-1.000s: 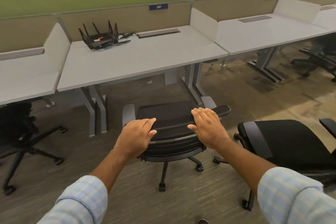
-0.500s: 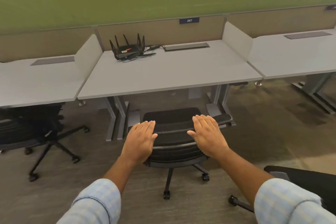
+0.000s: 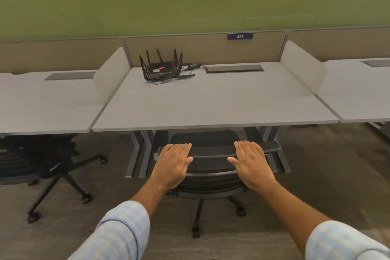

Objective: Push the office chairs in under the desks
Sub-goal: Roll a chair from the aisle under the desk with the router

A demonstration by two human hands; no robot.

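Observation:
A black mesh office chair [image 3: 211, 168] stands in front of me, its seat partly under the grey middle desk [image 3: 221, 107] labelled 247. Its backrest and wheeled base are still out on my side of the desk edge. My left hand [image 3: 174, 164] lies flat on the left part of the backrest's top, fingers straight and thumb out. My right hand [image 3: 252, 163] lies the same way on the right part. Neither hand is curled around the backrest.
A black router [image 3: 161, 68] with antennas and cables sits at the back of the middle desk. Another black chair [image 3: 42, 164] is half under the left desk [image 3: 42, 110]. Desk legs [image 3: 137, 154] flank the chair's seat. A third desk [image 3: 358, 95] adjoins on the right.
The chair has rolled forward until its seat is under the middle desk, with both hands staying on the backrest. The view has shifted, and the second chair at the right has left the frame.

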